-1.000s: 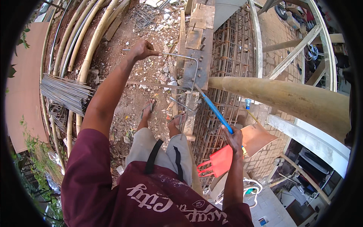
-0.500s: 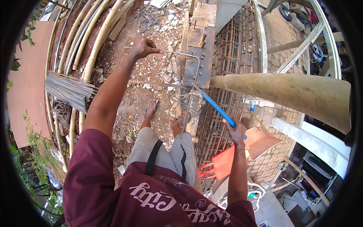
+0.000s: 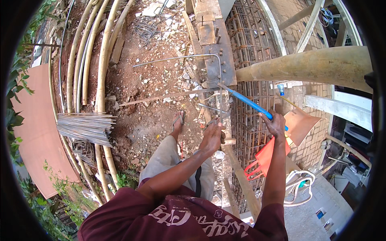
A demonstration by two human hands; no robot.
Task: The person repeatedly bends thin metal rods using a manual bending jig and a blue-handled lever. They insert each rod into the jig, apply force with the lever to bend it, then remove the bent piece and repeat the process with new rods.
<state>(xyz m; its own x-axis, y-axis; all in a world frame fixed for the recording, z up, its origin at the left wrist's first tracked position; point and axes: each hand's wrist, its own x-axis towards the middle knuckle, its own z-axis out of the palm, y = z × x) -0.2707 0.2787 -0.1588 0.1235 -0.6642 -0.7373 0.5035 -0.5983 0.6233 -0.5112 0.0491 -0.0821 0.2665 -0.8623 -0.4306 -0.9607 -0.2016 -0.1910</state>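
A thin steel rod (image 3: 177, 59) lies bent over a dark metal plate (image 3: 212, 78) with several upright pins, one leg pointing left and the other running toward me. My left hand (image 3: 212, 138) is closed round the near leg, below the plate. My right hand (image 3: 274, 123) grips the blue handle of a bending wrench (image 3: 245, 100). The wrench's head sits at the rod, by the plate's near edge. Part of the rod's near end is hidden by my left hand.
Rusty rebar cages (image 3: 251, 44) lie right of the wooden beam, crossed by a thick bamboo pole (image 3: 309, 66). A bundle of cut rods (image 3: 86, 126) rests on bamboo poles (image 3: 105, 60) at left. An orange-red bag (image 3: 265, 156) is near my right forearm. Rubble covers the ground.
My left hand has left the rod's far leg and come down to its near leg. My right hand still holds the wrench. The view has shifted somewhat.
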